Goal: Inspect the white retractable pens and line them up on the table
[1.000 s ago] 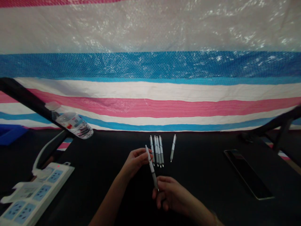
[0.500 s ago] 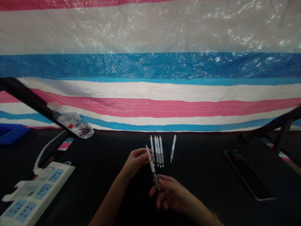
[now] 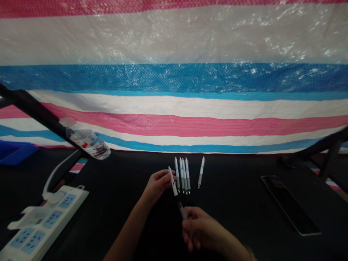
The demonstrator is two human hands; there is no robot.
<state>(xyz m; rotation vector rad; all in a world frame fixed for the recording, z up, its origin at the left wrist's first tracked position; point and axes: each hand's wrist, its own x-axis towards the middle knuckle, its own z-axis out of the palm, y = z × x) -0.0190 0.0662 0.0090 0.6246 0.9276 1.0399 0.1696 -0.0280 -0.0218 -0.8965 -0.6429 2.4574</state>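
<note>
My left hand (image 3: 157, 185) pinches the white upper barrel of a pen (image 3: 173, 185) between thumb and fingers. The pen slants down to the right, clicker end up. My right hand (image 3: 199, 226) is closed on its grey grip section (image 3: 182, 211). Between the white barrel and the grey grip a dark, thin stretch shows; whether the two parts are fully apart I cannot tell. Just beyond my left hand, a row of several white and grey pens (image 3: 184, 175) lies side by side on the black table (image 3: 231, 203). Another such pen (image 3: 201, 172) lies apart to their right.
A dark phone (image 3: 289, 204) lies at the right. On the left are a white power strip (image 3: 56, 221) with a plugged-in cable, a tilted-looking clear water bottle (image 3: 91, 144) and a blue tray (image 3: 16, 152). A striped plastic sheet (image 3: 174, 79) hangs behind the table.
My right hand has moved slightly down and right, its fingers closing around the pen's grip end. A longer dark stretch now shows between barrel and grip. My left hand stays nearly still.
</note>
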